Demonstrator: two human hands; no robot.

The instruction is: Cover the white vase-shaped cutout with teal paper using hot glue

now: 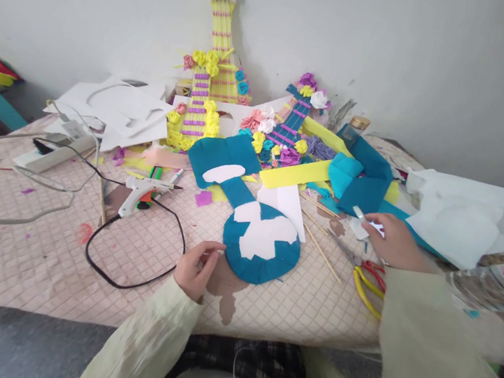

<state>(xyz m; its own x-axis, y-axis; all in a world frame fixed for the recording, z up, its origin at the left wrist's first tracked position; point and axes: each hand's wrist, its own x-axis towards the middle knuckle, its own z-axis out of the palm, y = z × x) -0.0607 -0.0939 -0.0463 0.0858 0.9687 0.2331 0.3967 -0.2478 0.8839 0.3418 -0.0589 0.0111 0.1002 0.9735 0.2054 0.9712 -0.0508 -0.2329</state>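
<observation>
- Teal paper guitar cutout (254, 224) with white patches lies flat on the quilted table (37, 246), its round body just beyond the left hand's fingertips.
- Left hand (196, 269), fingers loosely curled and gripping nothing, rests at the cutout's lower edge, seemingly steadying it.
- Right hand (392, 240) pinches a small pale tube (361, 214), too blurred to name.
- Yellow-handled scissors (368, 280) lie just under that wrist, within easy reach.

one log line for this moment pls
left hand: touching teal guitar cutout edge | right hand: holds small white piece | glue gun: idle

Home craft rm, quilted bed (36, 259), glue gun (141, 191), paper guitars (211, 77)
</observation>
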